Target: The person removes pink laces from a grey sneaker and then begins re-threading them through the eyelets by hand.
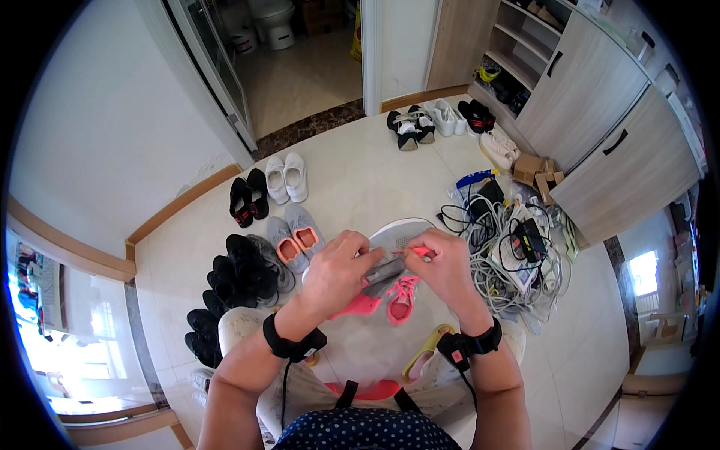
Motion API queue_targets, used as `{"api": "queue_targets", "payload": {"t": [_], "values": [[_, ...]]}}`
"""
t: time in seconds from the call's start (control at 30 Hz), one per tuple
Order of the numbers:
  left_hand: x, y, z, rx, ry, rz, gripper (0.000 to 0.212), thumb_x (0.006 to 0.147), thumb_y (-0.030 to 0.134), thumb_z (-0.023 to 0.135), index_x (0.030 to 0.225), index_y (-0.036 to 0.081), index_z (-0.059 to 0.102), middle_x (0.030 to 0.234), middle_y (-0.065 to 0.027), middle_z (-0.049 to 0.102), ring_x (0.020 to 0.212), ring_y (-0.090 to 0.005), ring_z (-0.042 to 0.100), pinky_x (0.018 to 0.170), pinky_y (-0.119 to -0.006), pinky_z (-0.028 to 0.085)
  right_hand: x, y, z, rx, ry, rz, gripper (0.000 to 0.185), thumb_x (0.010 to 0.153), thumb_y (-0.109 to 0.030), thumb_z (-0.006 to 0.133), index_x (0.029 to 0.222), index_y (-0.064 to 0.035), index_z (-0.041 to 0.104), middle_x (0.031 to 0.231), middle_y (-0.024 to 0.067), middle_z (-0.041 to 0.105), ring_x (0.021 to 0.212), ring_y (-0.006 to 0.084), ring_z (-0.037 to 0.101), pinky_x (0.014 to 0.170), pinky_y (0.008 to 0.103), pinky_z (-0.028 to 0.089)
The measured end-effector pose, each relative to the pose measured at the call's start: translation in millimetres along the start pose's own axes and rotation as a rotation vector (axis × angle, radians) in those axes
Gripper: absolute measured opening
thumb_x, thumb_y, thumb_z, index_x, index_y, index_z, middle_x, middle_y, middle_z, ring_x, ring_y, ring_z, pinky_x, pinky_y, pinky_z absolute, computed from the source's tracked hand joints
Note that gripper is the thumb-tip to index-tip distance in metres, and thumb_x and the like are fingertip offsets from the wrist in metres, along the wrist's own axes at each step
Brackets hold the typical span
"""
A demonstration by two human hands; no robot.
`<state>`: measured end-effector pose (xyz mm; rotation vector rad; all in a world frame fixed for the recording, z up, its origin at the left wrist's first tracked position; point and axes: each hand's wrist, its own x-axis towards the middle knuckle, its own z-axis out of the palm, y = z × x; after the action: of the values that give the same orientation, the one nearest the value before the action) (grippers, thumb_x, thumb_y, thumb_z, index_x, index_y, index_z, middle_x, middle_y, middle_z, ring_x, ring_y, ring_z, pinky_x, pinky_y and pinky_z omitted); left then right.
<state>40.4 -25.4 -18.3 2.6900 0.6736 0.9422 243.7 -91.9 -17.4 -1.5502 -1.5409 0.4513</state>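
A grey sneaker with a pink sole [360,305] is tilted between my hands, partly hidden by my fingers. My left hand [336,274] is closed on its left side, thumb and fingertips together near its upper. Between the thumb and fingers of my right hand [443,263] is a pink shoelace [421,251], its thin end pointing toward the left fingertips. Just below, a matching sneaker with pink laces [400,301] stands upright. Behind the hands shows the pale rim of a round grey object [406,225], mostly covered.
Grey shoes with orange linings [295,239], white shoes [287,177] and several black shoes [242,270] stand at left. A heap of tangled cables [512,253] lies at right. More footwear [444,117] lines the floor before a shoe cabinet [579,84]. A yellow-green slipper [424,354] is below.
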Motion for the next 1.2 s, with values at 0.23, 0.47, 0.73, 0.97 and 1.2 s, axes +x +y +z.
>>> {"api": "queue_targets", "payload": {"t": [0.23, 0.47, 0.73, 0.97, 1.2], "values": [[-0.1, -1.0, 5.3, 0.011, 0.013, 0.050, 0.039, 0.061, -0.001, 0.066, 0.098, 0.010, 0.073, 0.084, -0.0048, 0.055, 0.074, -0.0225, 0.060, 0.062, -0.034, 0.050, 0.4, -0.7, 2.5, 0.021, -0.011, -0.039, 0.009, 0.075, -0.005, 0.072, 0.082, -0.0002, 0.070, 0.076, 0.0109, 0.066, 0.062, 0.0179, 0.064, 0.057, 0.0275, 0.050], [1.6, 4.7, 5.2, 0.006, 0.006, 0.055, 0.043, 0.058, -0.001, 0.067, 0.099, 0.011, 0.073, 0.085, -0.0043, 0.054, 0.075, -0.0213, 0.060, 0.059, -0.033, 0.050, -0.3, 8.7, 8.6, 0.146, 0.000, 0.012, 0.010, 0.077, -0.006, 0.072, 0.082, 0.0017, 0.069, 0.077, 0.0090, 0.067, 0.064, 0.0139, 0.064, 0.058, 0.0255, 0.049], [0.2, 4.8, 4.9, 0.005, -0.037, 0.075, 0.040, 0.060, 0.000, 0.067, 0.098, 0.012, 0.073, 0.085, -0.0038, 0.054, 0.077, -0.0222, 0.060, 0.060, -0.034, 0.051, 0.4, 7.6, 2.9, 0.059, -0.107, 0.068, 0.008, 0.075, -0.004, 0.070, 0.078, 0.0022, 0.067, 0.074, 0.0095, 0.066, 0.063, 0.0140, 0.063, 0.058, 0.0260, 0.049], [-1.3, 9.3, 8.9, -0.026, -0.087, 0.035, 0.022, 0.070, 0.005, 0.064, 0.091, 0.007, 0.071, 0.085, -0.0067, 0.052, 0.079, -0.0234, 0.059, 0.065, -0.035, 0.052, -5.2, 5.3, 9.0, -0.094, -0.162, 0.022, 0.009, 0.070, -0.008, 0.071, 0.075, -0.0016, 0.066, 0.071, 0.0100, 0.064, 0.058, 0.0218, 0.061, 0.054, 0.0318, 0.047], [-11.3, 6.9, 20.3, -0.197, -0.105, -0.231, 0.030, 0.073, -0.003, 0.062, 0.098, 0.009, 0.073, 0.091, -0.0087, 0.057, 0.082, -0.0272, 0.062, 0.069, -0.038, 0.053, -9.1, 10.4, 20.6, -0.017, -0.076, 0.061, 0.010, 0.073, -0.011, 0.069, 0.076, -0.0014, 0.067, 0.073, 0.0109, 0.065, 0.058, 0.0218, 0.061, 0.054, 0.0321, 0.047]]}}
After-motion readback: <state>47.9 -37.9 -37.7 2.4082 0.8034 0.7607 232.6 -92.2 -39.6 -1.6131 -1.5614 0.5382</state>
